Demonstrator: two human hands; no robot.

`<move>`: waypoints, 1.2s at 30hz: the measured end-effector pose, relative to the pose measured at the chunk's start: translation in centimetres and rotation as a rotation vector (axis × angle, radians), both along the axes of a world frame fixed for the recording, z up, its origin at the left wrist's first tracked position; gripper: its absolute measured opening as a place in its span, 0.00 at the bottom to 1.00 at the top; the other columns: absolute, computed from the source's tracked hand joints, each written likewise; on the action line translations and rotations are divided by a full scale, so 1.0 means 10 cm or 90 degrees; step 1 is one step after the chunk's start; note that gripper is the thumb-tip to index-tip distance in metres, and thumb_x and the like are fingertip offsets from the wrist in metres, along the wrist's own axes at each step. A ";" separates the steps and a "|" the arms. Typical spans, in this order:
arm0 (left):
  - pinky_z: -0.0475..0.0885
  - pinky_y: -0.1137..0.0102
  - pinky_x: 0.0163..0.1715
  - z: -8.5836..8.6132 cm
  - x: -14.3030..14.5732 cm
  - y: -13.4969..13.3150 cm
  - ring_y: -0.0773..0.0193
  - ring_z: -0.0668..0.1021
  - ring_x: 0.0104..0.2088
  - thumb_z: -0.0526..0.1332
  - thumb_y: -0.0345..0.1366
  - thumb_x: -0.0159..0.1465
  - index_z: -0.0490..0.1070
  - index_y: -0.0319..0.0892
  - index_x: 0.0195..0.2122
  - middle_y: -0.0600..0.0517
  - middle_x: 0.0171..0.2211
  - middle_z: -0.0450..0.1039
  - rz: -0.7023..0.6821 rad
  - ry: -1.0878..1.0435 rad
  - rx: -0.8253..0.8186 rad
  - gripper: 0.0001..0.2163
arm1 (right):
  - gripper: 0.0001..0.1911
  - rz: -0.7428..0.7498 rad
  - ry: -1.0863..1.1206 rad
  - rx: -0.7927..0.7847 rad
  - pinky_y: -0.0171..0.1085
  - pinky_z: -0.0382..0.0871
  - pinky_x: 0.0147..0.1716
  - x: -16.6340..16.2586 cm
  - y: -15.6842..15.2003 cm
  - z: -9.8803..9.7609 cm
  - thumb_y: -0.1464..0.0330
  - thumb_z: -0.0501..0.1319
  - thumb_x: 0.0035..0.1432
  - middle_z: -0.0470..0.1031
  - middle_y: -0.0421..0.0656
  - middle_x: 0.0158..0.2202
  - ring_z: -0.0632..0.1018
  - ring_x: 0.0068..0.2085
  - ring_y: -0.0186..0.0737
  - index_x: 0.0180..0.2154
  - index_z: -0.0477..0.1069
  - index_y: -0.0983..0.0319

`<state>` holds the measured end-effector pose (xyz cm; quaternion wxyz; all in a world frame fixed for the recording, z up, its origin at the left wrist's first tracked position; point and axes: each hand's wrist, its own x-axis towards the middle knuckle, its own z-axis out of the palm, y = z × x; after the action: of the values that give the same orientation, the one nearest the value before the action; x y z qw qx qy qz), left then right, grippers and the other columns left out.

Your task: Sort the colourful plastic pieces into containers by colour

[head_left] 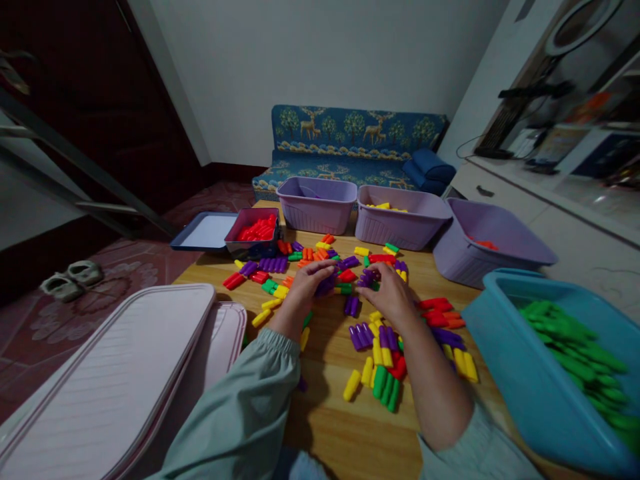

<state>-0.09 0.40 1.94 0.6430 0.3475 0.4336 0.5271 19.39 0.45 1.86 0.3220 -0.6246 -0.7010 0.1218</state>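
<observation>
Toy building pieces shaped like small plastic bullets, in several colours, lie scattered over the wooden table. My left hand is closed round some purple pieces, its fingers partly covering them. Opposite it, my right hand pinches a purple piece cluster between thumb and fingers. A purple pair lies on the table between the hands. Below my right hand are yellow and purple pieces and a green row. Red pieces lie just right of my right wrist.
Along the back stand a purple bin, another with yellow pieces and a third with orange ones. A turquoise bin of green pieces is at right. A box of red pieces and pale lids are left.
</observation>
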 end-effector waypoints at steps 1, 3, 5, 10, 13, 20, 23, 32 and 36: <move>0.74 0.73 0.22 0.00 0.00 0.00 0.60 0.80 0.30 0.69 0.34 0.52 0.76 0.39 0.46 0.47 0.34 0.79 -0.015 0.005 0.000 0.19 | 0.22 -0.003 0.091 0.012 0.42 0.69 0.43 -0.05 0.00 0.02 0.65 0.69 0.44 0.75 0.45 0.40 0.76 0.40 0.42 0.43 0.70 0.62; 0.74 0.73 0.22 0.01 0.02 -0.01 0.59 0.81 0.31 0.69 0.32 0.51 0.76 0.40 0.48 0.46 0.34 0.79 -0.051 0.014 -0.006 0.21 | 0.22 0.009 0.314 0.022 0.40 0.71 0.40 -0.15 -0.03 0.08 0.62 0.68 0.45 0.75 0.44 0.38 0.76 0.37 0.39 0.43 0.68 0.62; 0.73 0.73 0.21 0.03 0.03 -0.03 0.59 0.80 0.31 0.70 0.33 0.51 0.76 0.41 0.49 0.47 0.33 0.79 -0.081 0.017 -0.010 0.22 | 0.21 0.034 0.538 -0.005 0.38 0.72 0.38 -0.26 -0.07 0.14 0.59 0.68 0.46 0.76 0.43 0.37 0.77 0.34 0.37 0.41 0.68 0.62; 0.70 0.76 0.19 0.07 0.07 -0.08 0.65 0.77 0.25 0.72 0.40 0.50 0.77 0.40 0.45 0.49 0.29 0.77 -0.105 0.026 0.025 0.20 | 0.22 0.030 0.803 -0.188 0.36 0.73 0.31 -0.41 -0.15 0.16 0.54 0.67 0.46 0.78 0.42 0.32 0.78 0.29 0.36 0.39 0.72 0.61; 0.67 0.77 0.17 0.10 0.09 -0.09 0.69 0.74 0.20 0.73 0.43 0.48 0.78 0.38 0.40 0.51 0.25 0.75 -0.067 0.049 0.040 0.20 | 0.22 -0.032 0.743 -0.197 0.34 0.70 0.22 -0.42 -0.15 0.11 0.51 0.67 0.44 0.76 0.40 0.26 0.76 0.25 0.37 0.34 0.74 0.62; 0.63 0.77 0.15 0.11 0.12 -0.09 0.72 0.69 0.17 0.72 0.46 0.47 0.77 0.37 0.32 0.54 0.21 0.72 -0.038 0.098 0.065 0.18 | 0.22 0.018 0.609 -0.138 0.30 0.65 0.15 -0.44 -0.20 0.09 0.51 0.67 0.44 0.70 0.37 0.19 0.71 0.17 0.31 0.29 0.71 0.63; 0.61 0.76 0.14 0.11 0.13 -0.09 0.72 0.67 0.16 0.72 0.44 0.48 0.76 0.38 0.27 0.54 0.18 0.69 -0.011 0.102 0.025 0.14 | 0.20 0.029 0.552 -0.130 0.29 0.64 0.14 -0.46 -0.21 0.10 0.53 0.68 0.44 0.69 0.36 0.16 0.70 0.16 0.32 0.28 0.70 0.63; 0.59 0.77 0.12 0.14 -0.10 -0.01 0.66 0.75 0.20 0.66 0.40 0.54 0.72 0.37 0.27 0.47 0.24 0.75 0.007 0.031 -0.082 0.11 | 0.16 -0.004 0.860 -0.229 0.26 0.58 0.13 -0.24 -0.15 0.23 0.59 0.70 0.41 0.72 0.37 0.18 0.65 0.15 0.25 0.27 0.72 0.64; 0.60 0.76 0.12 0.15 -0.11 -0.03 0.68 0.71 0.15 0.71 0.43 0.49 0.72 0.36 0.22 0.49 0.18 0.72 -0.027 0.171 -0.062 0.14 | 0.17 -0.083 0.867 -0.180 0.26 0.58 0.13 -0.17 -0.11 0.19 0.58 0.71 0.40 0.71 0.36 0.19 0.65 0.16 0.25 0.28 0.72 0.63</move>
<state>-1.15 0.12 3.40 0.6063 0.3927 0.5330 0.4406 17.71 -0.70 3.72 0.6120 -0.4861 -0.2815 0.5567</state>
